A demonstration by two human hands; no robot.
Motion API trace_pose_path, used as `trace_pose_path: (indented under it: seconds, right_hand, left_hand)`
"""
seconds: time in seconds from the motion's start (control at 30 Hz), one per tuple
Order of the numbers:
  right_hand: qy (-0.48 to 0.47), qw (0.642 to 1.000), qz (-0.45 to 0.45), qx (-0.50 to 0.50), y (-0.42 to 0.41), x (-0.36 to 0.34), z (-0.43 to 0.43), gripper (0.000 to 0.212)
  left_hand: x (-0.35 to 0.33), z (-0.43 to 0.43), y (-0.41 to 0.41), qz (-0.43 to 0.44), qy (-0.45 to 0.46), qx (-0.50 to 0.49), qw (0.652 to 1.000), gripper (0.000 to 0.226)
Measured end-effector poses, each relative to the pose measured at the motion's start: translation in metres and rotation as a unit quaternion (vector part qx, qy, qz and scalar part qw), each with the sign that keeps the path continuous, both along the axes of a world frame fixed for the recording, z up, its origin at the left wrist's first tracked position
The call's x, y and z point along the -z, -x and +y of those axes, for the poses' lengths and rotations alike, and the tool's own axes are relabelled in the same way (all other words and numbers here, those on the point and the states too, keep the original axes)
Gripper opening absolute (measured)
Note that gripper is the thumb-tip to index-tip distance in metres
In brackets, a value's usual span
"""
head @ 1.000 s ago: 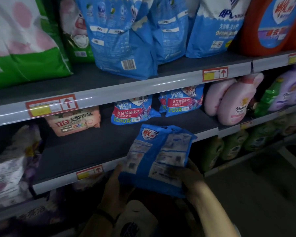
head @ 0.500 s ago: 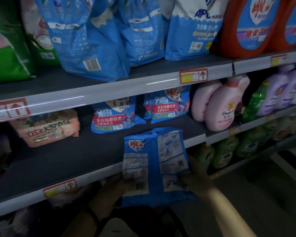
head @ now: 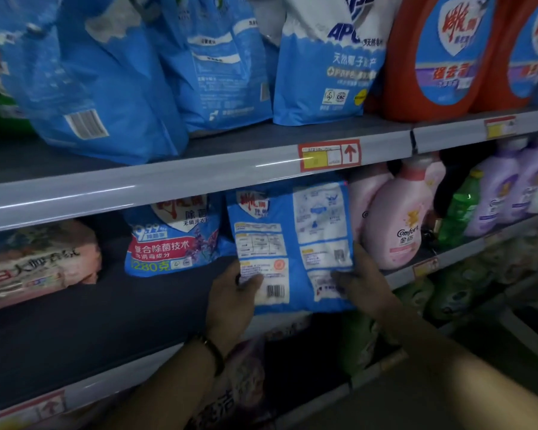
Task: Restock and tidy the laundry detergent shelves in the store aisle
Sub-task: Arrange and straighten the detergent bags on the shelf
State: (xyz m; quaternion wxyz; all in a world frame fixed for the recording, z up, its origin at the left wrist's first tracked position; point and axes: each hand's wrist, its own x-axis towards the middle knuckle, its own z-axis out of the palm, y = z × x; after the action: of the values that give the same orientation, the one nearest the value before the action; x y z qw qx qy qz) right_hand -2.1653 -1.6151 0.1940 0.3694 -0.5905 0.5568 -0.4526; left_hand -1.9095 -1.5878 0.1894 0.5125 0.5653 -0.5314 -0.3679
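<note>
I hold a small blue detergent bag (head: 292,243) upright with its printed back and barcode facing me, over the middle shelf (head: 106,321). My left hand (head: 230,301) grips its lower left corner and my right hand (head: 362,282) grips its lower right edge. The bag's top reaches just under the upper shelf's rail. Another blue bag of the same brand (head: 174,240) stands at the back of the middle shelf, just left of the held one. The bag hides whatever stands behind it.
A pink soap pack (head: 35,262) lies at the shelf's left. Pink softener bottles (head: 398,221) stand right of the held bag, with green and purple bottles (head: 497,197) beyond. Big blue bags (head: 323,63) and orange jugs (head: 441,54) fill the upper shelf. Dark bare shelf lies front left.
Both hands have lifted the blue bag from below the shelf edge up and forward onto the middle shelf, turning it upright. The view has moved closer.
</note>
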Motion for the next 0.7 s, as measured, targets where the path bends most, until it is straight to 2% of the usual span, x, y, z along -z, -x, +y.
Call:
trace_pose_path:
  seconds: [0.1,0.17,0.23,0.27,0.33,0.4,0.57,0.7]
  right_hand:
    - [0.066,0.994,0.084,0.038,0.013,0.001,-0.055,0.054]
    - [0.096,0.980,0.155,0.084,0.017,0.001,-0.096,0.055]
    - [0.072,0.950,0.257,0.161,0.007,-0.018,-0.109,0.050]
    - [0.038,0.936,0.289,0.198,0.003,-0.019,-0.112,0.051]
    - [-0.025,0.938,0.292,0.188,-0.011,-0.013,-0.109,0.056]
    - [-0.029,0.956,0.263,0.126,-0.024,0.005,-0.103,0.053]
    - [-0.004,0.954,0.295,0.044,-0.039,0.041,-0.081,0.058]
    - [0.006,0.955,0.291,0.055,-0.040,0.044,-0.057,0.049]
  left_hand:
    - [-0.002,-0.039,0.016,-0.012,0.030,-0.015,0.999,0.022]
    - [-0.001,-0.069,0.025,-0.072,0.065,-0.062,0.993,0.017]
    - [0.005,-0.097,0.032,-0.158,0.041,-0.129,0.978,0.030]
    - [0.009,-0.105,0.035,-0.157,0.009,-0.154,0.975,0.040]
    - [0.017,-0.114,0.040,-0.113,-0.044,-0.165,0.979,0.048]
    - [0.025,-0.115,0.045,-0.125,-0.064,-0.147,0.979,0.043]
    - [0.031,-0.104,0.050,-0.177,-0.042,-0.122,0.976,0.017]
    - [0.031,-0.076,0.049,-0.205,-0.024,-0.067,0.976,0.020]
